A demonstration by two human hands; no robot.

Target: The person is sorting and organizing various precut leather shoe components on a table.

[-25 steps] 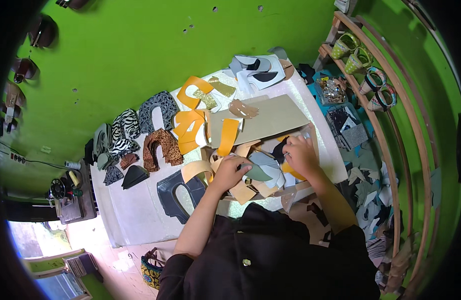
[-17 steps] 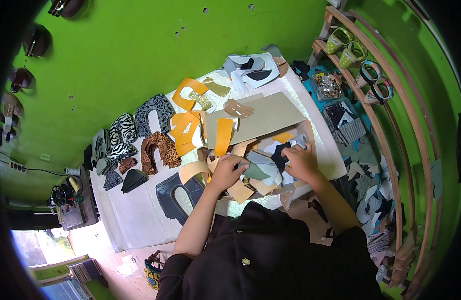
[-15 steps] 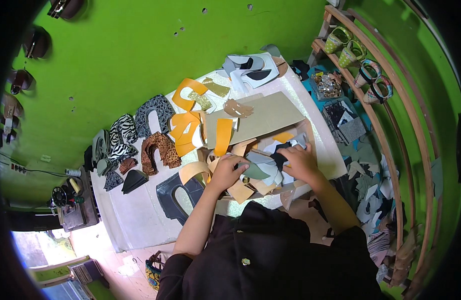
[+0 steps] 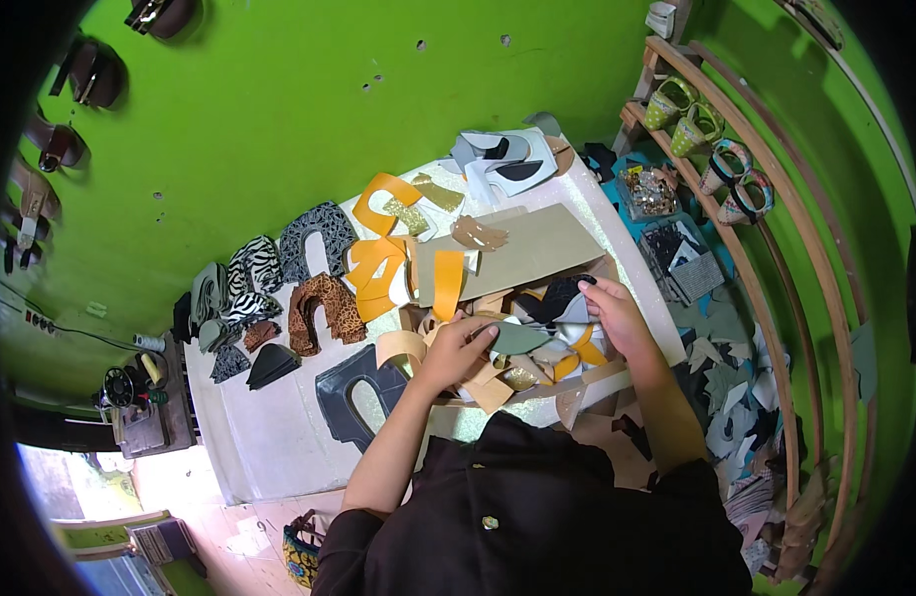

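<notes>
Pinching a grey-green curved leather cutout (image 4: 522, 339), left hand (image 4: 460, 350) sits mid-pile on the white worktable (image 4: 269, 437); right hand (image 4: 611, 316) is curled on dark scraps (image 4: 547, 300) just beside it.

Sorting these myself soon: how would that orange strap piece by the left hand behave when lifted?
The orange strap piece looks thin and flat, so probably light and floppy. It lies overlapping other cutouts, so it may drag neighbours. Its surface seems smooth, perhaps slightly slippery.

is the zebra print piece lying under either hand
No, the zebra print piece lies far over by the green wall, apart from the left hand and right hand.
</notes>
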